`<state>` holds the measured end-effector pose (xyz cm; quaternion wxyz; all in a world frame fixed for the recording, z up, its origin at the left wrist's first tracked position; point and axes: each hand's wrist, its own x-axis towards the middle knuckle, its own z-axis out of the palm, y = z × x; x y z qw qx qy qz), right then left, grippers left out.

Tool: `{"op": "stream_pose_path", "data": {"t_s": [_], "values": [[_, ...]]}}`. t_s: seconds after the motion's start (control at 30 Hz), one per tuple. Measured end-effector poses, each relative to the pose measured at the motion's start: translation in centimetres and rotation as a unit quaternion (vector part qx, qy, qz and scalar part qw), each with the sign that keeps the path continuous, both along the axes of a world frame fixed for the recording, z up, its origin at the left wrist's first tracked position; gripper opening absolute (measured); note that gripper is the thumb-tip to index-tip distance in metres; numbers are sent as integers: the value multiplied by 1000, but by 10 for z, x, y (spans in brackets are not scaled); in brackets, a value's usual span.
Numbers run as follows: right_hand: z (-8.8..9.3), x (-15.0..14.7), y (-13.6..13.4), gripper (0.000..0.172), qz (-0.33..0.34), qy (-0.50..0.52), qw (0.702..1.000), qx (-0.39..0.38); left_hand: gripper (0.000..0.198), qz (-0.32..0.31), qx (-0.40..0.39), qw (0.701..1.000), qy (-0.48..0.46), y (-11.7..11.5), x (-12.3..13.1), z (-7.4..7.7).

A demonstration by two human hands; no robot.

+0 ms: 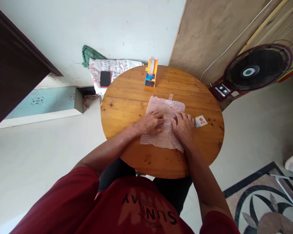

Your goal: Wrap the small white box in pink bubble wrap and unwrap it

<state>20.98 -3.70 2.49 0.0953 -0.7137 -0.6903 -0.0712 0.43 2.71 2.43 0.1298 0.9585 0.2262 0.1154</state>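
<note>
A sheet of pinkish bubble wrap [164,107] lies on the round wooden table [127,110]. My left hand [150,123] rests palm down on the wrap's left part, fingers stretched flat. My right hand [184,126] lies on the wrap's right part, its fingers curled down and pressing on it. Just right of my right hand a small white card with a red mark [201,121] lies on the table. A short strip of tape [170,97] sticks out at the wrap's far edge.
An orange and blue tape dispenser [151,74] stands at the table's far edge. Behind the table a printed sack [117,66] carries a black phone [105,78]. A dark red floor fan [256,68] stands at the right. A patterned rug [261,198] covers the floor near right.
</note>
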Motion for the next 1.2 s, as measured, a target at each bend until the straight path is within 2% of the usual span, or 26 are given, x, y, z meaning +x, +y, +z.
{"op": "stream_pose_path", "data": {"t_s": [0.23, 0.4, 0.53, 0.8, 0.93, 1.03, 1.2], "values": [[2, 0, 1, 38, 26, 24, 999, 16, 33, 1, 3, 1000, -4, 0, -1, 0], [-2, 0, 3, 46, 74, 28, 997, -5, 37, 1, 3, 1000, 3, 0, 0, 0], [-8, 5, 6, 53, 72, 25, 997, -22, 38, 4, -3, 1000, 7, 0, 0, 1], [-6, 7, 5, 49, 68, 23, 997, -8, 38, 7, -14, 1000, 8, -1, 0, 4], [-2, -1, 3, 44, 102, 15, 994, 17, 34, 5, -5, 1000, 6, -1, 0, 4], [-2, -5, 3, 41, 118, 16, 993, 1, 35, 6, -5, 1000, 4, -1, 0, 2], [-5, -3, 3, 46, 102, 16, 994, -28, 40, 10, -9, 1000, -4, 0, -1, -2]]}}
